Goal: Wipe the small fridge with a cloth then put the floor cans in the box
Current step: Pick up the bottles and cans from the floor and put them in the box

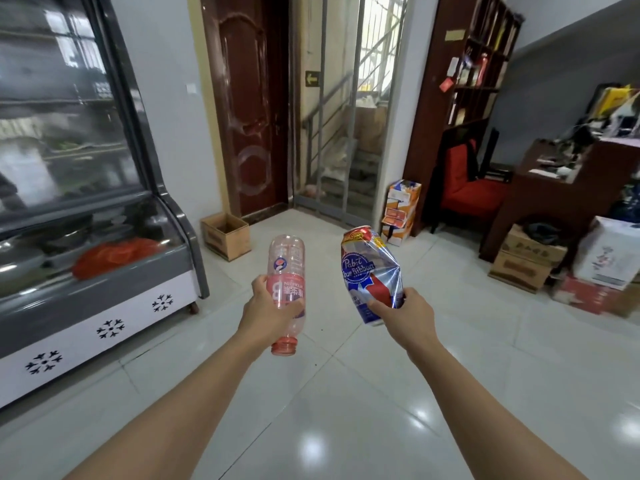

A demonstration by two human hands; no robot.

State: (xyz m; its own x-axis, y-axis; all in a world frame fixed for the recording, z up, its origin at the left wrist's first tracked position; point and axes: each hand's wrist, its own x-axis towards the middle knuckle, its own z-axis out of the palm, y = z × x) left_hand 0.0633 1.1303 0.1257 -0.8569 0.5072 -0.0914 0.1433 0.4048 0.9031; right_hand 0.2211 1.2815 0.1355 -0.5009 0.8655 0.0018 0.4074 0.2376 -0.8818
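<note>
My left hand grips a pink empty plastic bottle around its middle, cap end pointing down toward me. My right hand holds a crushed blue, white and red beer can by its lower part, tilted with its top away from me. Both are held out over the white tiled floor. An open cardboard box sits on the floor ahead to the left, beside the brown door. The glass-fronted display fridge stands along the left wall.
A brown door and a barred stairwell gate lie straight ahead. To the right are an orange-and-white carton, a red chair, a dark desk and stacked boxes. Glossy floor tiles stretch between me and the open box.
</note>
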